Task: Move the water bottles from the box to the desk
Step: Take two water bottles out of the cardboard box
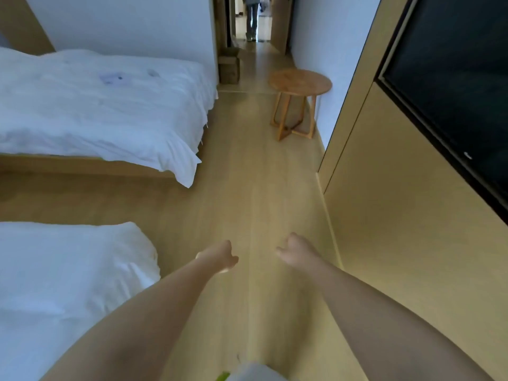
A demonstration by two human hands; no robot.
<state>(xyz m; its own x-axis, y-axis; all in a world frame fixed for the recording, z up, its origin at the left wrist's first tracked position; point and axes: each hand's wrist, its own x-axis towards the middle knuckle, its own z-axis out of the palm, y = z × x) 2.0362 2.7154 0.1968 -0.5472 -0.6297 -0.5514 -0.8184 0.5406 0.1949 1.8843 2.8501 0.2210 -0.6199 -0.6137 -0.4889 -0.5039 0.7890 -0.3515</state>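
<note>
A brown cardboard box stands on the floor far ahead, by the wall corner at the start of the corridor. Its flaps look open; I cannot make out any bottles in it. No water bottle and no desk show in the head view. My left hand and my right hand reach forward over the wooden floor, far short of the box. Both have loosely curled fingers and hold nothing.
Two beds with white bedding lie on the left, one far and one near. A round wooden side table stands by the right wall. A wood panel with a dark screen is on the right. A person's legs show down the corridor.
</note>
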